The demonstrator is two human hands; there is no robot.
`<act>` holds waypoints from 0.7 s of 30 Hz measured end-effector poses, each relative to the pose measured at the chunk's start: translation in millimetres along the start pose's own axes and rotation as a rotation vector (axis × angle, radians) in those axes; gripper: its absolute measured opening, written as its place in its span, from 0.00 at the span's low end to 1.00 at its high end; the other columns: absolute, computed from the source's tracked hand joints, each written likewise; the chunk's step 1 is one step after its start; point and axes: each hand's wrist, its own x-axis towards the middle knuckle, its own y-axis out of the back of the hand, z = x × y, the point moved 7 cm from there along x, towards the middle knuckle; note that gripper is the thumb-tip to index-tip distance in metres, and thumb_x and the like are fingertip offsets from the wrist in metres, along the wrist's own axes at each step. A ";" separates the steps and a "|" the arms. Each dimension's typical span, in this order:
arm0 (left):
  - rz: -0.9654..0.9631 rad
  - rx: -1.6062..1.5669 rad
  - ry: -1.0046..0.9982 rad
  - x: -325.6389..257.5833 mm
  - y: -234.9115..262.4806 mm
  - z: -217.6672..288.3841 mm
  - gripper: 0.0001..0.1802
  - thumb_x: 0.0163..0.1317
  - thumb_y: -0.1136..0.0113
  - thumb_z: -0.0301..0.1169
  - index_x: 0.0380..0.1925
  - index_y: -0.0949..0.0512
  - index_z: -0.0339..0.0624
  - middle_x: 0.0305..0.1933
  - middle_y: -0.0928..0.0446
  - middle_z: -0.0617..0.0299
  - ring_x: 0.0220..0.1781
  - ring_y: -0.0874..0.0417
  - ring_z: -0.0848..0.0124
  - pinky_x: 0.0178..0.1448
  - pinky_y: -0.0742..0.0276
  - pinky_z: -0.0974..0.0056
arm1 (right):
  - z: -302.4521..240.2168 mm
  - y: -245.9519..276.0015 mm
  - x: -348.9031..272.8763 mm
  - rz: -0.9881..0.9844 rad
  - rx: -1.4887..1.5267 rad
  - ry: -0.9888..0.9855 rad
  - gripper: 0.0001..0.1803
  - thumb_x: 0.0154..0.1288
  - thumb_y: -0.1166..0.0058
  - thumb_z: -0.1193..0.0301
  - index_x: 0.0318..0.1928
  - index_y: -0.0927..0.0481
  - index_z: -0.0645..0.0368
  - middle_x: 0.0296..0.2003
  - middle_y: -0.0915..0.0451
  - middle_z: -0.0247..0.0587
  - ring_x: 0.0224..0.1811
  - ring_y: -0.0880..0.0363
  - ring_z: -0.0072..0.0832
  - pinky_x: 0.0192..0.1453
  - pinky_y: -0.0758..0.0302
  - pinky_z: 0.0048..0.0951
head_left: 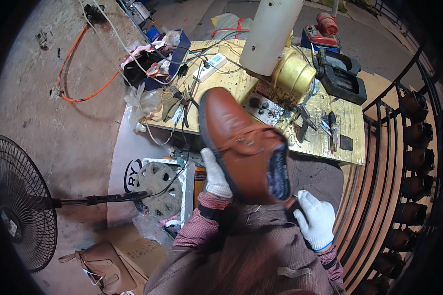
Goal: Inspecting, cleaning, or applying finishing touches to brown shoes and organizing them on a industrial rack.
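A brown leather lace-up shoe (234,130) with a dark sole and a dark fuzzy lining is held up over my lap, toe pointing away and to the left. My left hand (215,174), in a white knit glove, grips it by the sole side, with part of the fingers hidden behind the shoe. Close to the heel is my right hand (315,219), gloved too, its fingers curled. A thin dark thing shows by its fingertips, too small to name.
Beyond the shoe, a wooden workbench (352,150) carries a power strip (210,67), a yellow machine part (294,73), a control box (263,109) and hand tools (333,130). A fan (22,201) stands left. To the right, a rack (374,191) holds several shoes (418,160).
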 end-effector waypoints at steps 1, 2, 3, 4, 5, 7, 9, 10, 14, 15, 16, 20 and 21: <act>-0.070 0.010 0.029 0.4 -11.1 -4.6 0.55 0.67 0.64 0.78 0.80 0.43 0.49 0.79 0.36 0.52 0.77 0.31 0.51 0.80 0.33 0.44 | -3.3 -3.6 2.4 -0.051 -0.013 0.014 0.28 0.62 0.34 0.65 0.61 0.20 0.63 0.54 0.15 0.53 0.40 0.15 0.42 0.43 0.23 0.40; -0.141 0.019 0.060 2.0 -22.4 -7.4 0.55 0.68 0.63 0.78 0.80 0.43 0.48 0.79 0.35 0.52 0.77 0.31 0.51 0.80 0.33 0.44 | -6.0 -6.8 3.2 -0.100 -0.027 0.027 0.28 0.62 0.34 0.65 0.62 0.20 0.63 0.54 0.16 0.52 0.40 0.14 0.41 0.44 0.23 0.39; -0.148 -0.030 0.100 5.9 -25.8 -9.8 0.52 0.70 0.61 0.75 0.80 0.42 0.48 0.78 0.33 0.52 0.75 0.28 0.52 0.79 0.31 0.45 | -8.9 -4.7 2.2 -0.079 -0.066 0.060 0.28 0.62 0.33 0.64 0.61 0.20 0.62 0.54 0.16 0.52 0.41 0.14 0.40 0.45 0.24 0.39; -0.150 -0.031 0.100 10.0 -30.9 -7.7 0.52 0.70 0.61 0.75 0.80 0.42 0.48 0.78 0.33 0.52 0.75 0.28 0.52 0.79 0.31 0.45 | -10.0 -4.1 0.8 -0.078 -0.069 0.060 0.28 0.62 0.33 0.64 0.61 0.20 0.62 0.54 0.16 0.52 0.41 0.14 0.40 0.45 0.24 0.39; -0.106 0.012 0.094 15.5 -36.0 -4.4 0.50 0.72 0.61 0.73 0.79 0.41 0.48 0.77 0.32 0.52 0.74 0.26 0.53 0.78 0.29 0.46 | -9.8 -3.1 -0.9 -0.074 -0.054 0.034 0.28 0.62 0.33 0.64 0.61 0.19 0.62 0.54 0.16 0.52 0.41 0.14 0.40 0.45 0.24 0.39; -0.006 0.090 0.044 20.7 -47.5 8.3 0.44 0.76 0.60 0.68 0.79 0.39 0.48 0.74 0.28 0.53 0.70 0.21 0.57 0.74 0.24 0.51 | -6.3 -3.8 -7.9 -0.065 -0.031 -0.009 0.28 0.62 0.33 0.64 0.61 0.19 0.62 0.54 0.15 0.51 0.41 0.15 0.41 0.46 0.24 0.40; -0.021 0.108 0.015 38.7 -37.7 11.6 0.44 0.77 0.59 0.66 0.79 0.39 0.47 0.74 0.28 0.54 0.69 0.21 0.58 0.73 0.24 0.52 | -2.0 -5.0 -15.0 -0.051 -0.029 -0.033 0.28 0.62 0.33 0.65 0.61 0.19 0.62 0.54 0.16 0.51 0.41 0.15 0.42 0.46 0.24 0.40; -0.031 0.128 -0.011 43.8 -36.2 15.0 0.43 0.77 0.58 0.65 0.79 0.39 0.47 0.73 0.28 0.55 0.69 0.21 0.59 0.73 0.24 0.54 | 1.3 -5.3 -17.6 -0.042 -0.023 -0.058 0.28 0.62 0.33 0.65 0.62 0.19 0.62 0.54 0.16 0.51 0.42 0.15 0.42 0.46 0.24 0.40; -0.027 0.173 -0.146 49.6 -32.5 25.6 0.42 0.79 0.53 0.58 0.82 0.47 0.46 0.75 0.31 0.55 0.70 0.23 0.61 0.73 0.25 0.56 | 8.1 -4.9 -20.0 -0.006 -0.035 -0.056 0.28 0.62 0.32 0.65 0.62 0.19 0.62 0.54 0.16 0.51 0.42 0.15 0.43 0.47 0.24 0.40; 0.027 0.247 -0.238 61.0 -18.8 31.2 0.41 0.78 0.53 0.61 0.77 0.37 0.43 0.73 0.28 0.55 0.69 0.22 0.58 0.75 0.26 0.52 | 9.3 -5.8 -19.1 -0.009 -0.033 -0.052 0.28 0.62 0.32 0.65 0.62 0.19 0.62 0.54 0.16 0.51 0.42 0.15 0.43 0.47 0.24 0.40; 0.060 0.242 -0.240 65.6 -18.8 36.7 0.40 0.78 0.52 0.59 0.78 0.39 0.43 0.74 0.29 0.55 0.70 0.24 0.60 0.75 0.28 0.54 | 11.5 -6.8 -19.0 -0.013 -0.031 -0.056 0.28 0.62 0.32 0.65 0.62 0.19 0.62 0.54 0.16 0.50 0.42 0.15 0.43 0.47 0.24 0.41; 0.249 0.348 -0.491 59.1 -62.6 84.8 0.54 0.73 0.37 0.48 0.84 0.61 0.45 0.79 0.38 0.57 0.73 0.29 0.64 0.76 0.33 0.58 | 12.4 -6.7 -14.5 -0.007 -0.032 -0.033 0.28 0.62 0.33 0.65 0.61 0.19 0.62 0.54 0.15 0.51 0.41 0.15 0.42 0.46 0.23 0.41; 0.255 0.349 -0.547 63.3 -67.7 89.8 0.56 0.72 0.35 0.47 0.84 0.64 0.44 0.79 0.38 0.55 0.73 0.30 0.62 0.76 0.32 0.57 | 12.9 -8.8 -12.3 -0.039 -0.033 -0.033 0.28 0.62 0.33 0.64 0.61 0.19 0.62 0.54 0.15 0.51 0.40 0.15 0.42 0.45 0.23 0.41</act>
